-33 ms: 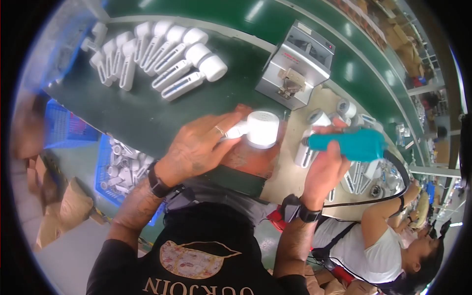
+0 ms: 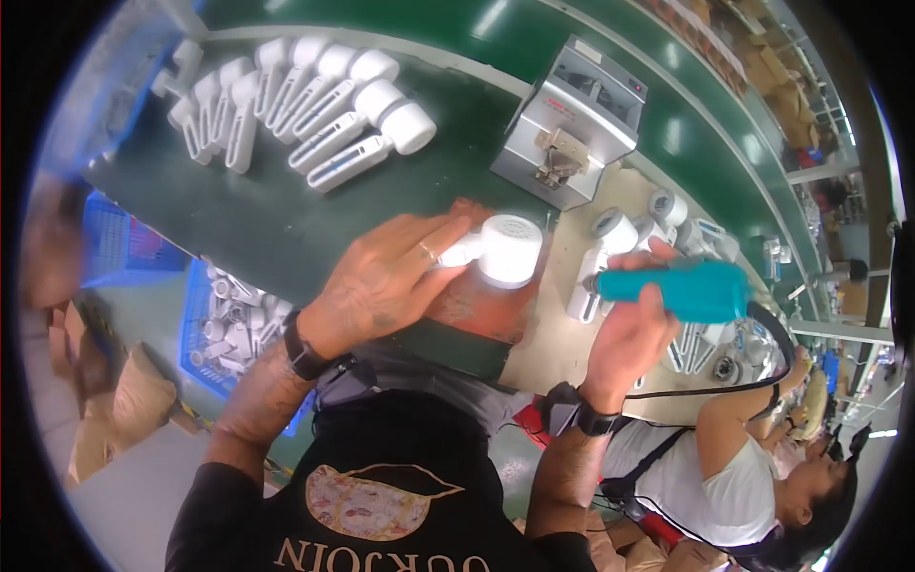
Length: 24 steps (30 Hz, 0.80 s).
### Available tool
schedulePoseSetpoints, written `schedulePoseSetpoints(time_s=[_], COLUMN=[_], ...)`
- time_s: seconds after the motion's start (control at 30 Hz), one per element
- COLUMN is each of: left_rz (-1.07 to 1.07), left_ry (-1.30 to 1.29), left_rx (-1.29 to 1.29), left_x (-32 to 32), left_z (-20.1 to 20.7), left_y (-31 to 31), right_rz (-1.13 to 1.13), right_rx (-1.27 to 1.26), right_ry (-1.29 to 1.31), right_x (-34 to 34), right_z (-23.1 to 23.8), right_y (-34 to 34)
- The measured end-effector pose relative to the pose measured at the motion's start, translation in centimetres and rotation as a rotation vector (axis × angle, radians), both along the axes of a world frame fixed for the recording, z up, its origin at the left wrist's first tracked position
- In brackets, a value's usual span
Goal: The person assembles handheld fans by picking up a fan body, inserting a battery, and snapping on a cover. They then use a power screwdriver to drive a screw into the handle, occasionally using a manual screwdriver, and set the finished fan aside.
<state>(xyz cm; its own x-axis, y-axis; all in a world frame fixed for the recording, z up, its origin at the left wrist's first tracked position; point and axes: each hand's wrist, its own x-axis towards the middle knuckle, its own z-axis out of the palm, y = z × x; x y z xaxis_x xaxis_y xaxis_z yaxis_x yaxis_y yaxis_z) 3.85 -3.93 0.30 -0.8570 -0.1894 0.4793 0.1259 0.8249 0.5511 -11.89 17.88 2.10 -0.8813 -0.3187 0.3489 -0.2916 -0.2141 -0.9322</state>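
Note:
My left hand (image 2: 396, 272) is closed round the handle of a white handheld device, seemingly a small fan, with a drum-shaped head (image 2: 511, 250). That head lies over a reddish-brown mat (image 2: 486, 310), its perforated face turned up. In my right hand (image 2: 634, 329) is a teal electric screwdriver (image 2: 677, 289), held level with its tip toward the left and a black cable at its rear. The screwdriver is apart from the device, above several white parts (image 2: 615, 231) on the right. Further off, a fanned-out row of similar white devices (image 2: 348, 164) lies on the dark green table (image 2: 238, 214).
A grey metal machine (image 2: 572, 124) stands behind the mat. At the left, a blue basket (image 2: 197, 319) holds many white parts, with another blue crate (image 2: 129, 248) beyond. The black cable (image 2: 705, 389) runs near my right wrist. A co-worker in a white shirt (image 2: 729, 481) sits at the right.
Very little differs. The whole picture has shifted slightly left, and the screwdriver in my right hand sits a touch lower. Both holds are the same.

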Motion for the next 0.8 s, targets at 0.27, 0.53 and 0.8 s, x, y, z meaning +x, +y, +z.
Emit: schedulePoseSetpoints(time_s=[0.27, 0.53, 0.8], left_rz=[-0.266, -0.276, -0.289], left_ry=[-0.027, 0.002, -0.123], left_rx=[-0.261, -0.18, 0.037], left_x=[-6.0, -6.4, -6.7], left_z=[-2.7, -3.5, -3.4], left_y=[2.2, 3.3, 3.0], right_rz=[-0.077, -0.078, -0.078], right_rx=[-0.149, -0.035, -0.025], right_ry=[-0.039, 0.095, 0.065], right_x=[3.8, 3.8, 2.8], right_z=[3.2, 2.1, 1.4], right_y=[2.0, -0.6, -2.3])
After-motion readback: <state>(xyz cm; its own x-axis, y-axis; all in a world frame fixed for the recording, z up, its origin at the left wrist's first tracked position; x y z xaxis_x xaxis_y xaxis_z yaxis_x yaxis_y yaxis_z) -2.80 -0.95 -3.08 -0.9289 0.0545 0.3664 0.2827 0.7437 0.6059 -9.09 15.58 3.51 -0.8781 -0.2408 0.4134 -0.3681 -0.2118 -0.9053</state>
